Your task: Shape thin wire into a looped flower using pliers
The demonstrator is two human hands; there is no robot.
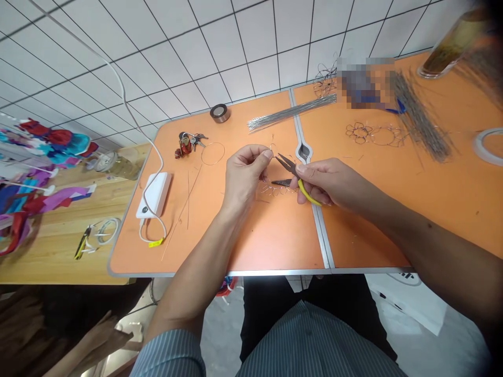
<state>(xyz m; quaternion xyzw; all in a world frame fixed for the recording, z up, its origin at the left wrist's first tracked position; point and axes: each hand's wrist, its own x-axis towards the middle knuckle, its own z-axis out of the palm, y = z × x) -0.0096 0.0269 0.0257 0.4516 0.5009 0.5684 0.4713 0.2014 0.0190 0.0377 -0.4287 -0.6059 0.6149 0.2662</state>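
My left hand (pixel 251 170) is closed in a pinch on a thin wire (pixel 272 146), which curls up in a small loop above the fingertips. In my right hand (pixel 324 180) is a pair of pliers (pixel 290 165) with dark pointed jaws and a yellow handle. The jaw tips are just right of my left fingertips; whether they touch the wire I cannot tell. A second dark pointed tool tip (pixel 281 183) shows below the pliers, its rear hidden by my right hand. Under both hands, a thin wire shape with scalloped loops (pixel 277 190) lies on the orange table (pixel 275 235).
Further back lie a bundle of straight wires (pixel 291 112), a tape roll (pixel 219 113), keys (pixel 190 142) and a wire ring (pixel 212 153). A white power bank (pixel 154 195) with a cable sits left. Wire flowers (pixel 359 133) lie right. Another person's hand (pixel 106 335) shows lower left.
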